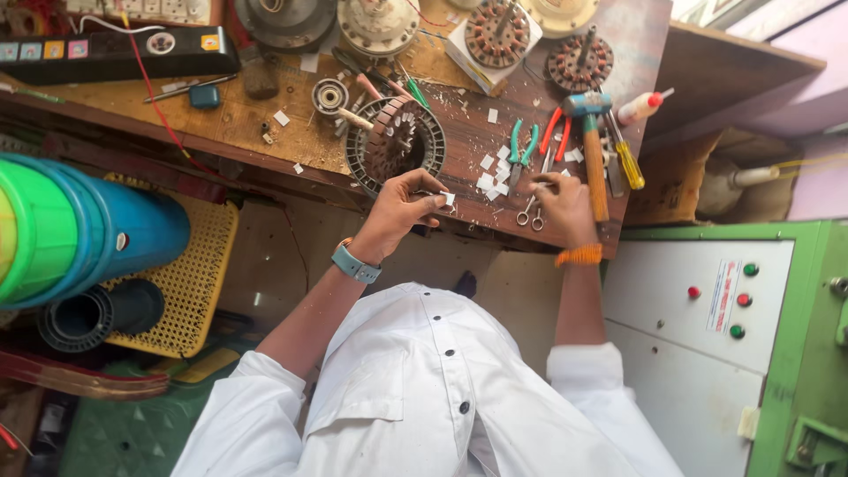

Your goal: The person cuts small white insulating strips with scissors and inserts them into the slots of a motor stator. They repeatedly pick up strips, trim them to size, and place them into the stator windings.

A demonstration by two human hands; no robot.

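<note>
While the left hand (402,205) pinches a small white paper slip (448,200) between closed fingertips, it hovers at the near edge of the wooden table (265,124), just beside the round metal motor core (395,143). The right hand (564,205) rests near the same edge, fingers curled down by the small scissors (530,212); I cannot tell whether it grips them. More white slips (493,175) lie between the hands, with a hammer (592,150) just beside the right hand.

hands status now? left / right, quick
Left hand: closed, pinching a small white paper piece.
Right hand: resting on the workbench by the scissors; grip cannot be told.
</note>
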